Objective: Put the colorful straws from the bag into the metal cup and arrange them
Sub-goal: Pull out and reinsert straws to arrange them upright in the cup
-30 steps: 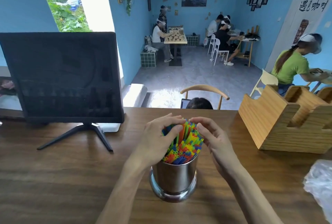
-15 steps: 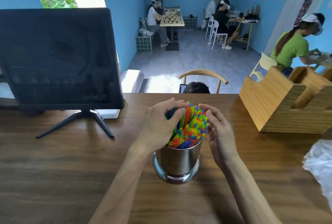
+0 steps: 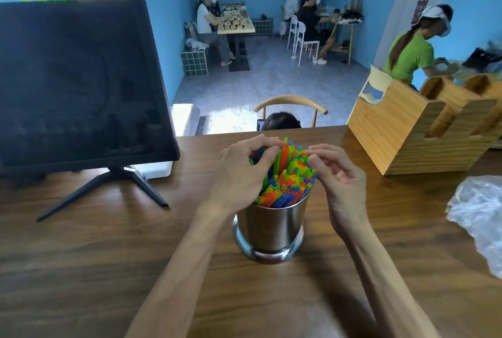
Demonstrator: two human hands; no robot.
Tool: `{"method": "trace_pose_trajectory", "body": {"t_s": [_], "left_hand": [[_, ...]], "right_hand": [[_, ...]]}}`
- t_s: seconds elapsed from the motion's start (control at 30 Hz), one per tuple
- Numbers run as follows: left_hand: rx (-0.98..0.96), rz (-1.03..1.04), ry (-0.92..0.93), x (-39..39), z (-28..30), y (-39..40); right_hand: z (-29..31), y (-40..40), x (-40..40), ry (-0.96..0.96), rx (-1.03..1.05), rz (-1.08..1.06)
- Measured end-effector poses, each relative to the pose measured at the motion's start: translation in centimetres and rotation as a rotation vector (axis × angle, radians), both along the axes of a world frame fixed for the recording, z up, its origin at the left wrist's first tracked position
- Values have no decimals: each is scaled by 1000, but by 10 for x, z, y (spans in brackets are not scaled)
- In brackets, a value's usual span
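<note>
A shiny metal cup [image 3: 271, 226] stands on the wooden table [image 3: 81, 256] in front of me. It is packed with colorful straws [image 3: 288, 180] in orange, green, yellow and blue that lean away from me. My left hand [image 3: 241, 172] curls over the left side of the bunch, with thumb and fingers pinching the straw tips. My right hand [image 3: 336, 177] is at the right side, its fingertips curled against the upper straw ends. The clear plastic bag [image 3: 478, 215] lies crumpled at the table's right edge.
A dark monitor [image 3: 78, 85] on a black stand fills the left of the table. A wooden holder [image 3: 418, 126] with slots stands at the back right. Beyond the table's far edge are a chair [image 3: 290, 104] and a person's head; several people sit further back.
The view has tilted down a little. My right hand has moved up from the cup's side onto the straw tips, fingers now curled. My left hand stays on the bunch.
</note>
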State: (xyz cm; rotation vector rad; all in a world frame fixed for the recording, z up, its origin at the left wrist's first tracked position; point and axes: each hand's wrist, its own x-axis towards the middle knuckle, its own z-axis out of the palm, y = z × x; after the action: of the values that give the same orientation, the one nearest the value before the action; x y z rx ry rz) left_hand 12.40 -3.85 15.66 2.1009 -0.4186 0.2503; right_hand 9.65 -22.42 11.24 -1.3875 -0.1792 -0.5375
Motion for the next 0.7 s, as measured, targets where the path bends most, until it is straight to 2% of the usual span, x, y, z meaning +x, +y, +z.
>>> {"method": "trace_pose_trajectory", "body": {"t_s": [0.23,0.33,0.43,0.53,0.63,0.7], "left_hand": [[20,-86,5,2,13,6],[22,-96,-111,-2,28,3],[3,-101,-237,-5,48,-11],[-168,-160,-326,-7,62,-15],[-535,-204,-238,-9,65,-4],[-690,-216,-192,-10,63,4]], "right_hand": [[43,1,2,-45,-204,-110],[92,1,7,-166,-242,-102],[135,17,10,-314,-367,-73],[145,26,12,-361,-454,15],[120,16,6,-160,-522,198],[97,7,1,-58,-562,274]]}}
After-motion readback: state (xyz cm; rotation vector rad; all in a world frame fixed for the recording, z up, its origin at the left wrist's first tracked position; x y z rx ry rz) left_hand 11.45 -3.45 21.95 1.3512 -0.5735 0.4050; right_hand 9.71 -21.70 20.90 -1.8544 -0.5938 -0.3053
